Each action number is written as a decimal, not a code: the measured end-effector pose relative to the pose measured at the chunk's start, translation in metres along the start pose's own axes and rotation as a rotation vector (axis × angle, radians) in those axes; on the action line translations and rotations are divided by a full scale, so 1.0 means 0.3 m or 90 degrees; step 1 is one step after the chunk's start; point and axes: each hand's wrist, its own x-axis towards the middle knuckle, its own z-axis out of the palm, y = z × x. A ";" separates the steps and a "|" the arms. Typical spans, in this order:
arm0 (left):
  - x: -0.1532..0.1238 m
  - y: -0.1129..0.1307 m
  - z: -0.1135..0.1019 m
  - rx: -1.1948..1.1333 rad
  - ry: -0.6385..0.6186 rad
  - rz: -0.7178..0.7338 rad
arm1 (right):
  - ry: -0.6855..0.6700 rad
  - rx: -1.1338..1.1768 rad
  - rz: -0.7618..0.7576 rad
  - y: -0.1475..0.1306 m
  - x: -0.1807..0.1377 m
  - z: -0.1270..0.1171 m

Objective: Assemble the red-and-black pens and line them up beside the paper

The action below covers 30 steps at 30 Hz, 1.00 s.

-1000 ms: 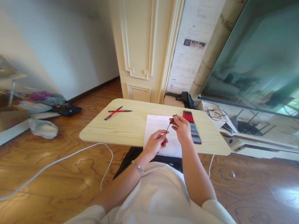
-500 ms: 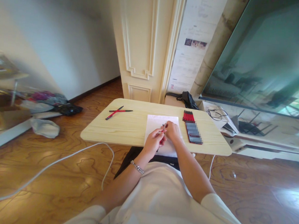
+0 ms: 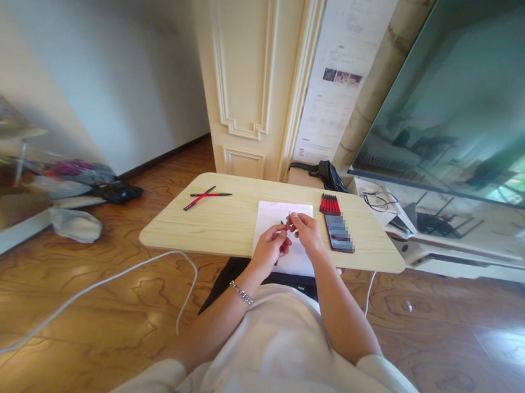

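Note:
My left hand (image 3: 268, 248) is closed over a white sheet of paper (image 3: 301, 260), its fingers round a slim dark-ended pen (image 3: 283, 223). Most of that pen is hidden by the fingers. Close beside it, my right hand (image 3: 305, 229) pinches something small at its fingertips, too small to make out. Right of the paper, a row of several red pens with black ends (image 3: 330, 203) lies just beyond a phone (image 3: 338, 232) with a blurred screen. To the left, two crossed red-and-black pens (image 3: 206, 197) rest on the pale wooden table (image 3: 224, 233).
A black bag (image 3: 331, 176) lies on a box behind the table. At the right, a low white cabinet (image 3: 462, 269) carries cables and a black router (image 3: 436, 224). A white cable (image 3: 92, 290) crosses the floor on the left, near a plastic bag (image 3: 76, 225).
My right hand has turned and shifted slightly right, its fingertips now more in sight. A thin shiny piece that stood up between the hands no longer shows. The left hand has hardly moved.

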 end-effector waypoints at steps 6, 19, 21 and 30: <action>-0.011 -0.004 0.003 0.023 -0.020 -0.019 | 0.036 0.091 0.017 -0.051 0.026 -0.029; -0.007 0.000 -0.017 0.032 -0.005 -0.006 | -0.051 -0.464 0.053 0.085 0.123 -0.034; -0.007 0.000 -0.016 0.030 -0.001 -0.004 | -0.048 -0.512 0.056 0.080 0.118 -0.022; -0.001 -0.005 -0.014 0.041 0.018 -0.009 | 0.005 -0.523 0.038 0.058 0.105 -0.008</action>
